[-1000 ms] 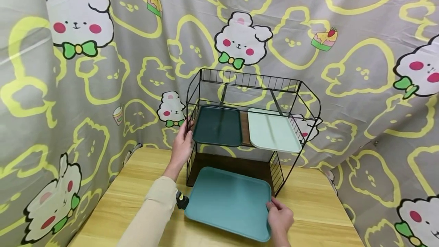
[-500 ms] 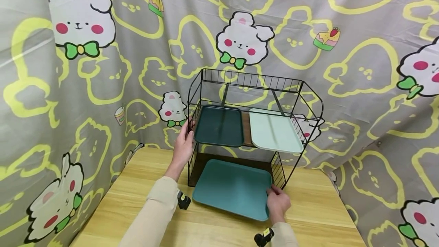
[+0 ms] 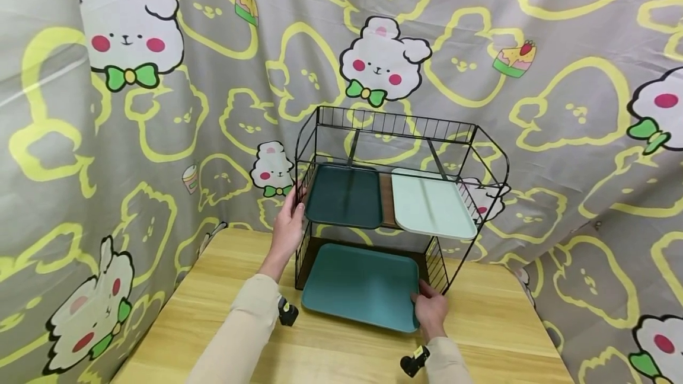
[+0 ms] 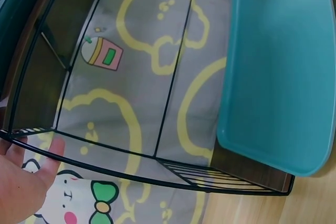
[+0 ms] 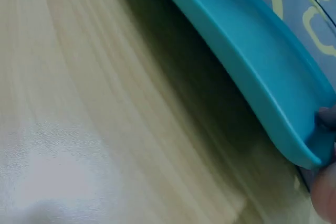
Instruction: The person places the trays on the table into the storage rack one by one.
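A two-tier black wire rack (image 3: 297, 253) with brown shelf boards stands on the table. My left hand (image 3: 289, 227) grips its left side post at upper-shelf height; the left wrist view shows that hand (image 4: 23, 182) at the wire frame's corner. A teal tray (image 3: 363, 289) lies partly within the lower tier, its front edge jutting out past the rack. Thumb and fingers of my right hand (image 3: 431, 312) pinch the tray's right edge near the front. In the right wrist view, the tray's front rim (image 5: 236, 59) is raised over the tabletop, casting a shadow.
Side by side on the upper shelf (image 3: 388, 200) sit a dark green tray (image 3: 344, 197) and a pale mint tray (image 3: 433, 203). Behind the wooden table (image 3: 331, 354) hangs a grey curtain (image 3: 224, 117) with cartoon prints.
The teal tray has slid away from me, deeper into the lower tier, with my right hand moving along at its edge. My left hand has stayed on the rack's post.
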`<action>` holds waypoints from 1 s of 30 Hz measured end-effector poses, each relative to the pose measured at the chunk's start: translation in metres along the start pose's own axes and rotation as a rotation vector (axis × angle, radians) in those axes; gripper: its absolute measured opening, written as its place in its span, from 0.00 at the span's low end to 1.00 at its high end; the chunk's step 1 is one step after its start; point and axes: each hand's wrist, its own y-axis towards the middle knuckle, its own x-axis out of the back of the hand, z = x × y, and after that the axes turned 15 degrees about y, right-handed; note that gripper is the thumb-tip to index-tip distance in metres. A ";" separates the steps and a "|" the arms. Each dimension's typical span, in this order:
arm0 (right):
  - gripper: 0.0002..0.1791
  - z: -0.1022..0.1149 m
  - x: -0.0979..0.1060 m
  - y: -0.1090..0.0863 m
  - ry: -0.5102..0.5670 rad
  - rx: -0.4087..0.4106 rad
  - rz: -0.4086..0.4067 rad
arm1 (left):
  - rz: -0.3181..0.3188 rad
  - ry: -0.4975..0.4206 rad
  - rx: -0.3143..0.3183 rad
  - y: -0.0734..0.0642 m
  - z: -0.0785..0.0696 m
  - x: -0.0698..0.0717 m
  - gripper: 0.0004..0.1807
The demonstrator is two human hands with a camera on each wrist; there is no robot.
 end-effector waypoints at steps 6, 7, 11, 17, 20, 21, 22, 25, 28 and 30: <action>0.27 -0.006 -0.003 0.000 -0.090 0.023 -0.011 | 0.007 -0.008 0.005 0.000 0.000 -0.001 0.30; 0.27 -0.006 -0.004 -0.001 -0.125 0.036 -0.024 | 0.009 -0.008 0.004 0.000 0.000 -0.001 0.30; 0.28 -0.006 -0.009 0.000 -0.254 0.091 -0.062 | 0.006 -0.012 0.000 -0.001 0.001 -0.002 0.30; 0.26 -0.014 -0.013 0.000 -0.296 0.121 -0.063 | -0.003 -0.011 -0.015 -0.001 0.002 -0.001 0.30; 0.25 -0.020 -0.013 -0.003 -0.279 0.167 -0.066 | -0.003 -0.017 -0.021 0.000 0.002 0.000 0.30; 0.24 -0.022 -0.013 -0.004 -0.275 0.183 -0.069 | -0.002 -0.010 -0.020 0.000 0.002 0.000 0.30; 0.24 -0.023 -0.013 -0.005 -0.273 0.199 -0.073 | -0.002 0.001 -0.017 0.000 0.002 0.000 0.30; 0.24 -0.026 -0.012 -0.011 -0.269 0.222 -0.091 | -0.003 0.040 -0.010 -0.001 0.002 0.000 0.31; 0.24 -0.026 -0.009 -0.019 -0.283 0.210 -0.102 | -0.014 0.056 -0.007 -0.001 0.002 -0.001 0.31; 0.23 -0.026 -0.007 -0.025 -0.298 0.192 -0.127 | -0.009 0.051 -0.015 -0.001 0.003 -0.003 0.31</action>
